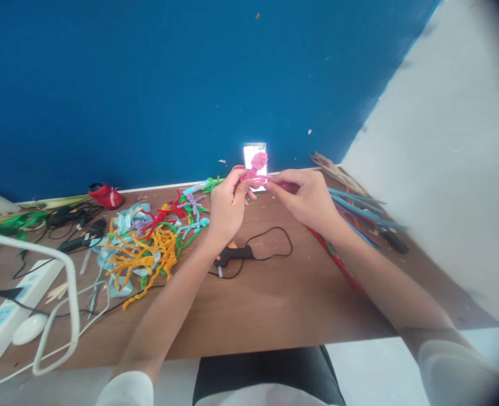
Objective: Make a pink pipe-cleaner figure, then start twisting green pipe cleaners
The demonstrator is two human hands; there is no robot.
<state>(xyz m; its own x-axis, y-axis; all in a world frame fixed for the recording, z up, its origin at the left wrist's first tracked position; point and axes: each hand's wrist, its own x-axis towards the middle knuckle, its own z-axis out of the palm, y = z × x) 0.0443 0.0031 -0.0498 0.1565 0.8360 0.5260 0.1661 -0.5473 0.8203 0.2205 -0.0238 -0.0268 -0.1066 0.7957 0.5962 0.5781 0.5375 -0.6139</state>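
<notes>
Above the middle of the table, a pink pipe-cleaner piece (259,161) with a rounded top is pinched in the fingers of my left hand (229,204). My right hand (304,194) is closed in a pinch on a pink strand at the lower right of that piece. Fingertips of both hands almost meet there. Right behind the piece, a phone (250,153) with a bright screen leans against the wall. Below my hands a black glue gun (234,255) lies on the table with its cord looped to the right.
Orange pipe cleaners (141,256) and other coloured ones lie heaped at left on light blue ribbon (124,217). A white power strip (21,310) and a white curved frame (74,293) stand near left. Blue strips (359,210) lie at right. A blue wall (148,96) closes the back.
</notes>
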